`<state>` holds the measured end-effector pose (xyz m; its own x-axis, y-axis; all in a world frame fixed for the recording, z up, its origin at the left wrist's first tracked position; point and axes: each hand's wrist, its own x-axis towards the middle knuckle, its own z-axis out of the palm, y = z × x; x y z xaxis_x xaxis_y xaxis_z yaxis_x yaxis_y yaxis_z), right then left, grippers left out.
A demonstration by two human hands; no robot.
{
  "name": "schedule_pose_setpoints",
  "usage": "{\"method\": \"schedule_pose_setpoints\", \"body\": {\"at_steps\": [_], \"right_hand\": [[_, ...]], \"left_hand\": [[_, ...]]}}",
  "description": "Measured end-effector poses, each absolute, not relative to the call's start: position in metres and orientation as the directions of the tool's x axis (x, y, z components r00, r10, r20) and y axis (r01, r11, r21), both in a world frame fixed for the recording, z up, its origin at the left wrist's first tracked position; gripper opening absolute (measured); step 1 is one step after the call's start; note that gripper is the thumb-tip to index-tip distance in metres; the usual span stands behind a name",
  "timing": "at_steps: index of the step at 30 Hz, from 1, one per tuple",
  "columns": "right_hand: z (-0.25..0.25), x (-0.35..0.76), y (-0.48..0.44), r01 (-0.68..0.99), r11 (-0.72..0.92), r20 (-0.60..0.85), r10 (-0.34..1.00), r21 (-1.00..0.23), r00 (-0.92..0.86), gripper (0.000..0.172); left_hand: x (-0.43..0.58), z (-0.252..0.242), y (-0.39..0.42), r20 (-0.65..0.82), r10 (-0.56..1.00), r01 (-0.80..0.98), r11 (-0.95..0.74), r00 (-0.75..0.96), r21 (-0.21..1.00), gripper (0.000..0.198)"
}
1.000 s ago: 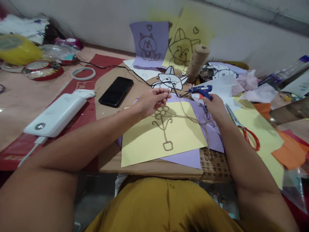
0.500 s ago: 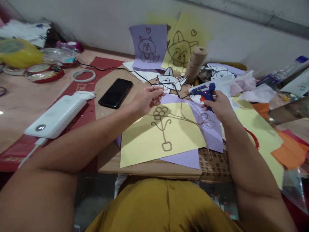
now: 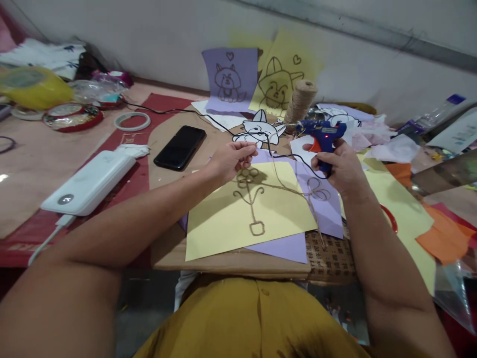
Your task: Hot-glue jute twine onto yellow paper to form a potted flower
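My left hand (image 3: 231,159) pinches a strand of brown twine (image 3: 288,188) just above a yellow sheet (image 3: 249,209). A twine flower with a stem and a square base (image 3: 251,196) is laid out on that sheet. My right hand (image 3: 337,166) is wrapped round the handle of a blue glue gun (image 3: 320,133), held up off the table with its nozzle pointing left. The gun's black cord (image 3: 286,155) runs across the purple paper (image 3: 316,199) under the yellow sheet. The twine leads back toward a spool (image 3: 300,102) at the rear.
A black phone (image 3: 180,147) and a white power bank (image 3: 89,181) lie to the left. A tape ring (image 3: 132,121) and red tin (image 3: 72,117) sit further left. Animal drawings (image 3: 231,79) lean on the wall. Red scissors handle (image 3: 389,219) shows by my right forearm; orange paper (image 3: 443,238) lies right.
My right hand has lifted the glue gun off the table and brought it up and slightly right, nozzle turned left. My left hand stays pinching the twine in nearly the same spot.
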<state>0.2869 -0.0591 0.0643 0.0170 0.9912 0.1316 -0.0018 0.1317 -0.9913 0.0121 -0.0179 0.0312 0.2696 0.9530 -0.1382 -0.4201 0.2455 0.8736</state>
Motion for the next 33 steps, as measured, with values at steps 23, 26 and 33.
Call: {"method": "schedule_pose_setpoints", "body": {"at_steps": [23, 26, 33], "right_hand": [[0.051, 0.260, -0.076, 0.275, 0.349, 0.293, 0.929, -0.896, -0.224, 0.038], [0.051, 0.260, -0.077, 0.300, 0.335, 0.280, 0.936, -0.893, -0.212, 0.043], [0.050, 0.260, -0.077, 0.301, 0.351, 0.291, 0.929, -0.887, -0.227, 0.040]], "left_hand": [[0.011, 0.037, -0.026, -0.122, 0.950, -0.382, 0.229, 0.286, 0.895, 0.015], [0.011, 0.036, -0.025, -0.115, 0.949, -0.377, 0.226, 0.294, 0.898, 0.016], [0.012, 0.036, -0.025, -0.110, 0.946, -0.375, 0.226, 0.306, 0.899, 0.018]]}}
